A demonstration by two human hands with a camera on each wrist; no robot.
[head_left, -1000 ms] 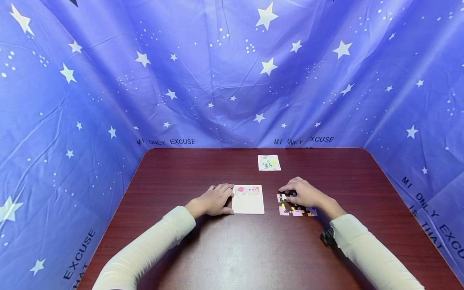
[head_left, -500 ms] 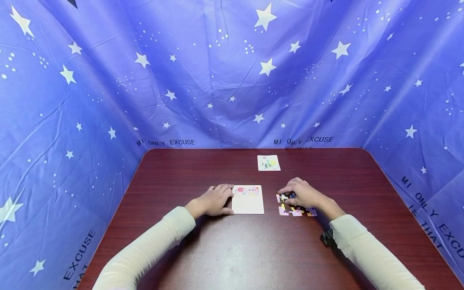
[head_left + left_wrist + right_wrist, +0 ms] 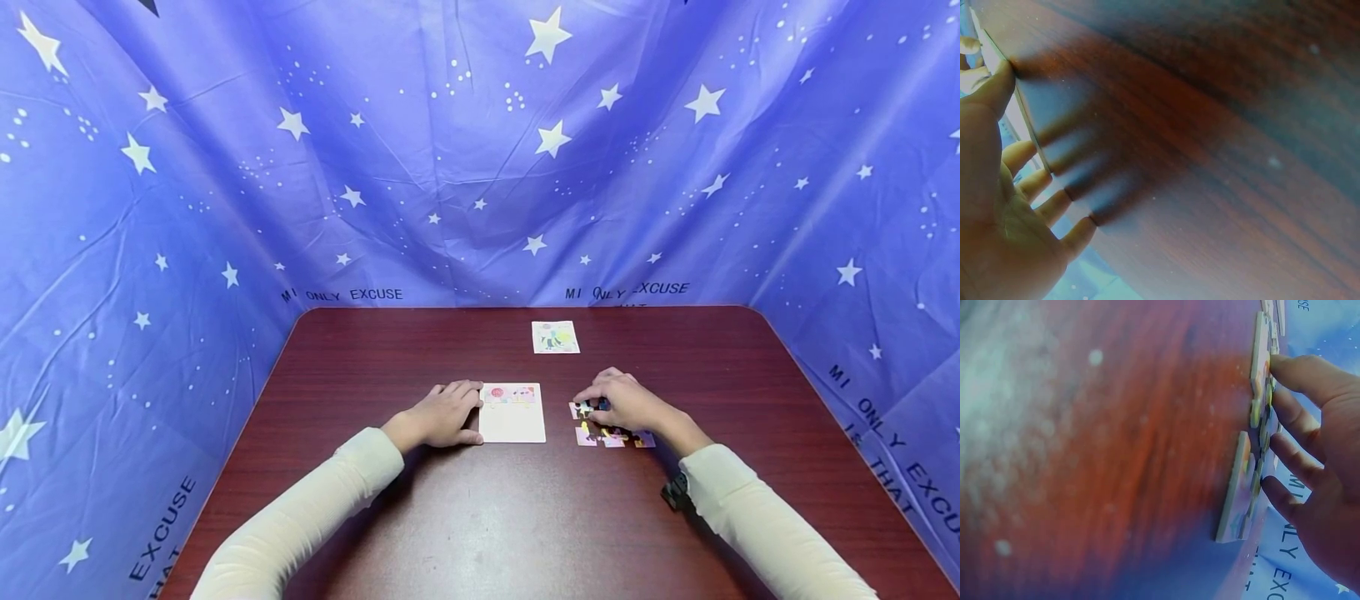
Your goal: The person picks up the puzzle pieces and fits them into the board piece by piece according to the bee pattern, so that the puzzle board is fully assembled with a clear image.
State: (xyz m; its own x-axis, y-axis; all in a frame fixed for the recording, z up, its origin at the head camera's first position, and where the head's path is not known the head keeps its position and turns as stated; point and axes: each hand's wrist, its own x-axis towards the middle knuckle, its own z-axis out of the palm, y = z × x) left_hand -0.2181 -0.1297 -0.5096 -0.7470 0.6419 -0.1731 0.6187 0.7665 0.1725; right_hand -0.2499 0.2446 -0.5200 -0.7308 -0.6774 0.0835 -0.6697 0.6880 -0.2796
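Observation:
My left hand (image 3: 444,415) rests on the table along the left edge of a white puzzle board (image 3: 513,423), its fingers and thumb spread and touching that edge. The board's top strip holds a row of pink puzzle pieces (image 3: 517,394); below that it is bare white. To the right of the board, my right hand (image 3: 624,402) pinches a puzzle piece (image 3: 577,410) between thumb and index finger. Several loose purple, yellow and black puzzle pieces (image 3: 615,440) lie beneath and in front of this hand, partly hidden. In the right wrist view, pieces (image 3: 1235,494) show edge-on beside the fingertips.
A small picture card (image 3: 556,337) with a green and yellow drawing lies farther back on the dark red-brown table (image 3: 450,517). Blue star-printed curtains (image 3: 450,167) close in the table's back and sides. A dark device (image 3: 675,492) sits under the right wrist.
The puzzle piece at my right thumb and index finger has shifted slightly left, away from the other loose pieces. My left hand and the board have stayed in place.

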